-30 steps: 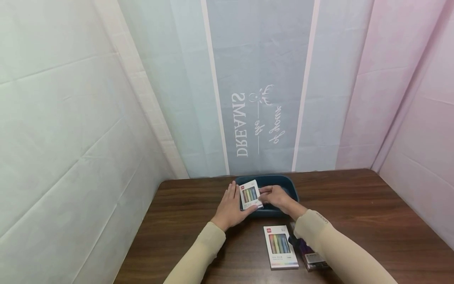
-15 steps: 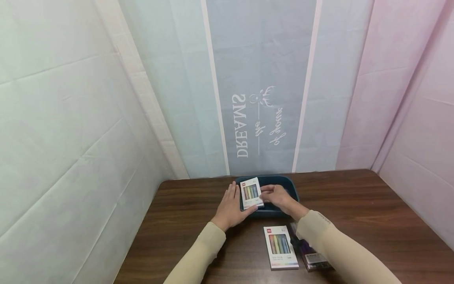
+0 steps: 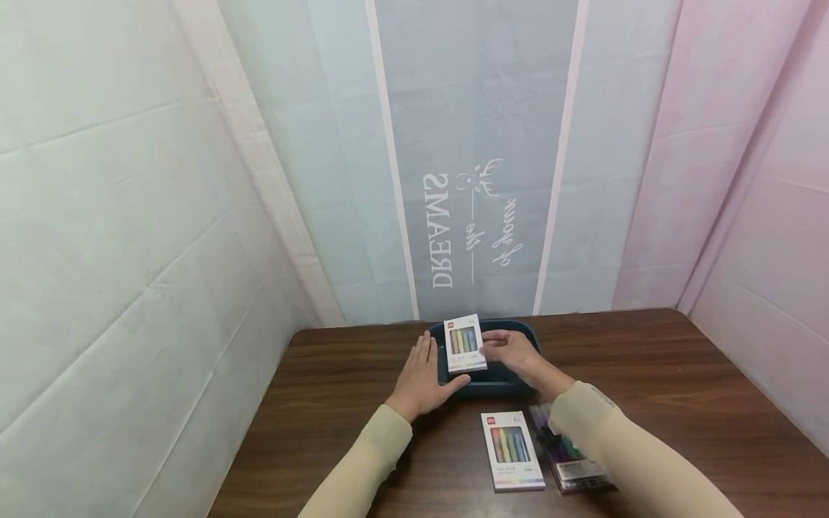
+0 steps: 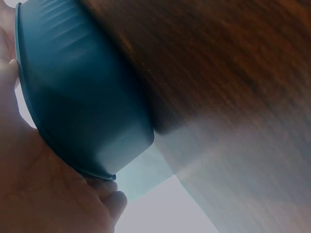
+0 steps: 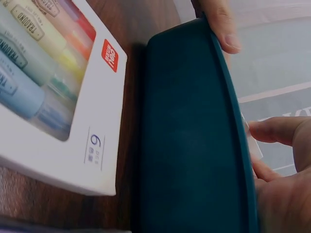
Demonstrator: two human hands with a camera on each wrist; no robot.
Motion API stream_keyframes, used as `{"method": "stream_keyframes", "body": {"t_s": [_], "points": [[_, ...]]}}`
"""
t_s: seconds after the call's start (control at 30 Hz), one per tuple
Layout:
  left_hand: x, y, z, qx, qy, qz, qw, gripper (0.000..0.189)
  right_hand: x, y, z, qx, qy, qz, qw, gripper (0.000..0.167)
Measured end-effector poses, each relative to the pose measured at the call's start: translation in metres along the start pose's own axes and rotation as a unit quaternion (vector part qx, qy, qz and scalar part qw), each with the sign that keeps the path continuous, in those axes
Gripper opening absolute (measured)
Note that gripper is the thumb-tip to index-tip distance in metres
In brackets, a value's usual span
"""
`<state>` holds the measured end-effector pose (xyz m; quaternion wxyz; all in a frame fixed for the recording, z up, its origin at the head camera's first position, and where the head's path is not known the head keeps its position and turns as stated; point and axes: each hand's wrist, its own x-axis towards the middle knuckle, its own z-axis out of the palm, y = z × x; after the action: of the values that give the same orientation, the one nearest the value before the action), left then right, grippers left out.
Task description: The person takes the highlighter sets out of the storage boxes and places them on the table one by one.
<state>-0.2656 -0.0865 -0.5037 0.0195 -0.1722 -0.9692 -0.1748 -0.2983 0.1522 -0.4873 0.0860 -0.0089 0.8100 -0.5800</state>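
A white box of highlighters (image 3: 465, 344) with a window onto coloured pens is over the left part of the dark teal bin (image 3: 492, 388), slightly tilted. My right hand (image 3: 514, 354) pinches its right edge between thumb and fingers; in the right wrist view the bin wall hides most of that box. My left hand (image 3: 419, 378) rests on the bin's left corner, fingers straight along the rim and thumb over the front rim. The left wrist view shows its palm (image 4: 43, 189) against the bin's outer side (image 4: 87, 97).
Another white highlighter box (image 3: 513, 452) lies in front of the bin, marked 6 pcs in the right wrist view. Beside it is a clear pack (image 3: 573, 457) with purple and green contents, partly under my right sleeve (image 3: 586, 410). Behind the table stands a printed curtain (image 3: 479, 108).
The highlighter box in my right hand has moved up and to the right, away from my left hand. My right forearm has shifted slightly right, uncovering more of the clear pack. My left hand stays put.
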Motion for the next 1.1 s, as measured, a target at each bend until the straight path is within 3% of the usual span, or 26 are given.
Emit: {"method": "stream_keyframes", "body": {"t_s": [0.37, 0.63, 1.1], "points": [[0.0, -0.001, 0.004, 0.01, -0.007, -0.011, 0.9999, 0.116, -0.012, 0.001, -0.016, 0.014, -0.007, -0.009, 0.9998, 0.052], [-0.001, -0.003, 0.008, 0.015, 0.001, -0.009, 0.9998, 0.116, -0.022, 0.007, -0.027, 0.003, -0.016, -0.036, 0.9992, 0.053], [-0.003, -0.002, 0.01, 0.028, 0.011, 0.0, 0.9996, 0.114, -0.042, 0.01, -0.046, 0.0, -0.019, -0.042, 0.9989, 0.06]]}}
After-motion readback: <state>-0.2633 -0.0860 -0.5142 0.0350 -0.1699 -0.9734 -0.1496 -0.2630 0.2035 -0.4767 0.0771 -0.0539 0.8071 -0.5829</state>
